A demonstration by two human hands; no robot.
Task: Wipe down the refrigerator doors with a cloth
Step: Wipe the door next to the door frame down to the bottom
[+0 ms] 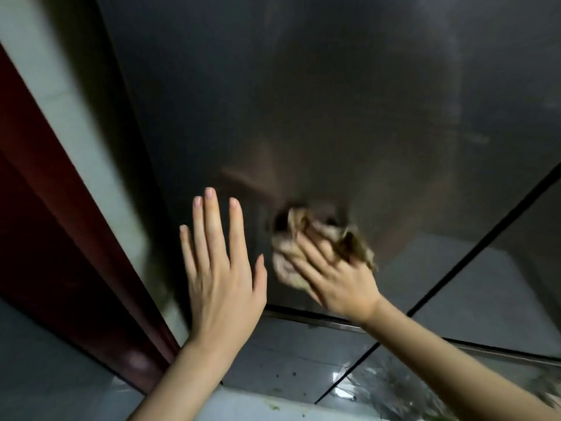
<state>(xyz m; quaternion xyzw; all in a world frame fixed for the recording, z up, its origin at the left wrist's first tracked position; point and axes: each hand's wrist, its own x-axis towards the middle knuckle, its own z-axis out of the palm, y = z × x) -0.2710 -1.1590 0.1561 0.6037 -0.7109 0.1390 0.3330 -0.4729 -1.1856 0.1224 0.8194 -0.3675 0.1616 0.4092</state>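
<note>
While the left hand [221, 278] lies flat against the dark refrigerator door [303, 101], fingers straight, close together and pointing up with the thumb out to the side, the right hand [337, 278] presses a crumpled beige-brown cloth [303, 226] onto the same door, low down and just to the right of the left hand. The right hand's fingers [312, 253] lie fairly straight and slightly spread over the cloth, pointing up and to the left. The wad bulges out beyond the fingertips and past both sides of the hand, sandwiched between palm and door. The two hands are near each other but not touching.

The right hand and cloth are blurred, so the cloth's folds and pattern are hard to read, and the right thumb is out of sight. A faint reflection of the arms shows on the door above the cloth. Both forearms are cut off by the lower edge. A dark diagonal line [455, 262] crosses the lower right; whether it is a door seam or a tile joint cannot be told. A red-brown panel [45, 208] and a pale strip [76, 132] stand to the left, grey floor tiles [288, 360] below
</note>
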